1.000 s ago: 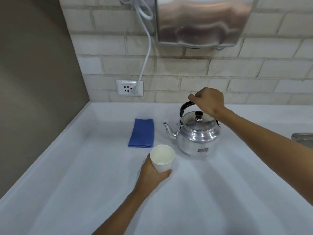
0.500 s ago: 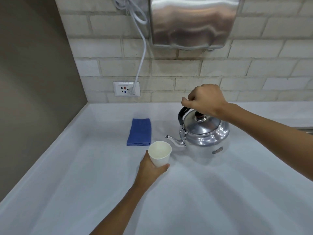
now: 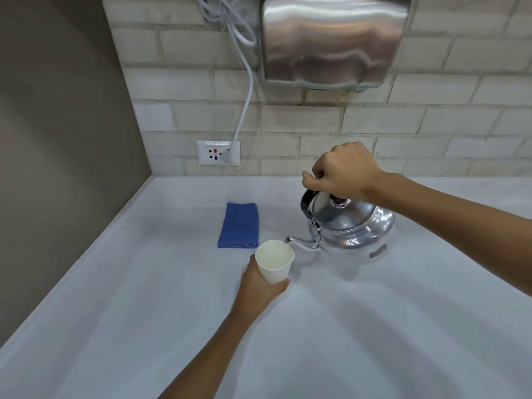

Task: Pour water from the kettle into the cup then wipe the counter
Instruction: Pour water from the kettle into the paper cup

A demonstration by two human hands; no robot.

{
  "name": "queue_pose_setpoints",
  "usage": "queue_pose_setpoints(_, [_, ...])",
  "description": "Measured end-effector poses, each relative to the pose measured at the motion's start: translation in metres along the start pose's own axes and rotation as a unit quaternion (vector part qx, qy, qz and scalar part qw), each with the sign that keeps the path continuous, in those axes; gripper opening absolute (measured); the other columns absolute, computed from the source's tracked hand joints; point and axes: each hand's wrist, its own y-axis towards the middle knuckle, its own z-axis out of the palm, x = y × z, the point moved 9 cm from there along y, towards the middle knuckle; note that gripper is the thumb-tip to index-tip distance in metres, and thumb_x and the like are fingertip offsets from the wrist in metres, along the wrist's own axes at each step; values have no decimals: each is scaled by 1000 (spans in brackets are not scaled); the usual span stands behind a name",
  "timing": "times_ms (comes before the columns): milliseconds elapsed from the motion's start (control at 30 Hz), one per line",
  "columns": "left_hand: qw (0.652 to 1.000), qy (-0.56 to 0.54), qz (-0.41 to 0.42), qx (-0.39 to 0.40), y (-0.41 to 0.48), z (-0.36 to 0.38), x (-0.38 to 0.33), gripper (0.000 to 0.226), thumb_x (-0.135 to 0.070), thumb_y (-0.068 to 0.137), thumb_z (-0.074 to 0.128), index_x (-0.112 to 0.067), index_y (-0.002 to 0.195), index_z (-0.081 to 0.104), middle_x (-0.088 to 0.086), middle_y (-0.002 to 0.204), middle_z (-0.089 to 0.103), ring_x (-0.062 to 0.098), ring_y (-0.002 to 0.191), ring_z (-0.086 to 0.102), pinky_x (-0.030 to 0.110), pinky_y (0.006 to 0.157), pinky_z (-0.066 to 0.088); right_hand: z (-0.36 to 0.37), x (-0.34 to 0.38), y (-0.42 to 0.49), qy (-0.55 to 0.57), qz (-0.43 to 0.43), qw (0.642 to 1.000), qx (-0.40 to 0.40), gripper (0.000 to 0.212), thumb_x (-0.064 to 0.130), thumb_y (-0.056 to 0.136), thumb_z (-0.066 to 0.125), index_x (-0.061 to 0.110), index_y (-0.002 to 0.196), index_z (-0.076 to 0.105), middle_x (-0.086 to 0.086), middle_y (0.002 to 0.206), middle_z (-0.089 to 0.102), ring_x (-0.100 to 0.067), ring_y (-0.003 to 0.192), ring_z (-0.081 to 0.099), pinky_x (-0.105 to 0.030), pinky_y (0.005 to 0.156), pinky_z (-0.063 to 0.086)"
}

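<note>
A shiny metal kettle (image 3: pixel 352 228) hangs tilted above the white counter (image 3: pixel 374 326), its spout tip right over the rim of a white paper cup (image 3: pixel 275 262). My right hand (image 3: pixel 344 171) is closed around the kettle's black handle from above. The cup is held at its lower side by my left hand (image 3: pixel 259 283), leaning slightly toward the spout. A folded blue cloth (image 3: pixel 239 225) lies flat on the counter just behind the cup. Whether water is flowing is not clear.
A steel hand dryer (image 3: pixel 334 41) hangs on the brick wall above, its white cable (image 3: pixel 244 105) running down to a wall socket (image 3: pixel 218 153). A brown side wall (image 3: pixel 57 139) closes off the left of the counter.
The kettle has been lifted off the counter and tipped to the left, bringing its spout to the cup's rim. My left hand has kept hold of the cup.
</note>
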Motion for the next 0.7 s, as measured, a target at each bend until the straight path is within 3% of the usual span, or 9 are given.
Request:
queue_pose_setpoints(167, [1000, 2, -3, -6, 0, -1, 2, 79, -27, 58, 84, -21, 123, 40, -10, 108, 51, 8, 96, 50, 7, 68, 36, -3, 6, 1, -9, -14, 1000, 1, 53, 35, 83, 48, 12, 41, 25, -1, 36, 24, -17, 39, 17, -24, 45, 14])
queue_pose_setpoints(367, [1000, 9, -2, -7, 1, 0, 2, 80, -28, 58, 84, -20, 124, 40, -5, 115, 53, 9, 98, 48, 21, 78, 40, -6, 9, 2, -25, -27, 999, 1, 50, 33, 84, 48, 12, 42, 31, -2, 36, 23, -20, 40, 19, -23, 45, 13])
queue_pose_setpoints(700, [1000, 12, -1, -8, 2, 0, 5, 80, -29, 58, 84, -20, 123, 39, -10, 109, 49, 8, 97, 47, 18, 75, 38, -8, 9, 1, -40, -36, 999, 7, 53, 33, 85, 47, 13, 41, 24, -2, 37, 23, -25, 45, 26, -25, 46, 15])
